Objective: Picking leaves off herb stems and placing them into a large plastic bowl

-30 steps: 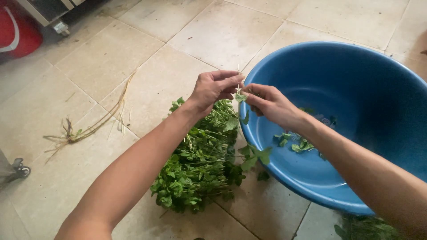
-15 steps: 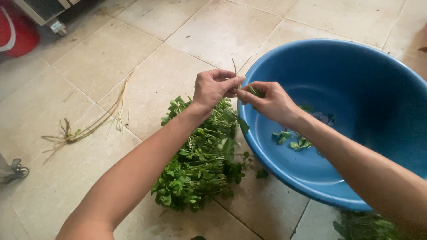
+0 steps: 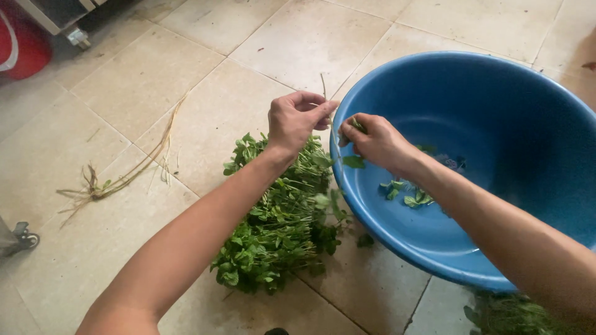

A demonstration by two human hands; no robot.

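The left hand [image 3: 297, 121] pinches a thin bare stem [image 3: 324, 90] between thumb and curled fingers, the stem tip rising just above the knuckles at frame centre. The right hand [image 3: 374, 142] is closed around a small tuft of green leaves [image 3: 355, 125], with 1 loose leaf hanging just below its thumb. Compared with the view 0.5 s ago, the 2 hands have drawn slightly apart: then their fingertips met over the stem, now a narrow gap separates them, and the leaves sit with the right hand while the stem stays with the left. This reads as a stripping stroke just finished, leaf separated from stalk. The left forearm runs from the lower left of the frame up to centre, wrist bent slightly downward over the herb bunch [image 3: 279, 217] lying on the tiled floor [image 3: 155, 93]. The right forearm enters from the lower right and crosses the near rim of the blue basin [image 3: 397, 229], so that the hand hovers just inside its left edge. A few picked leaves [image 3: 410, 195] lie at the bottom of the basin. A discarded stalk with roots [image 3: 118, 180] lies well apart at left, and more greens [image 3: 509, 313] show at the lower right edge.
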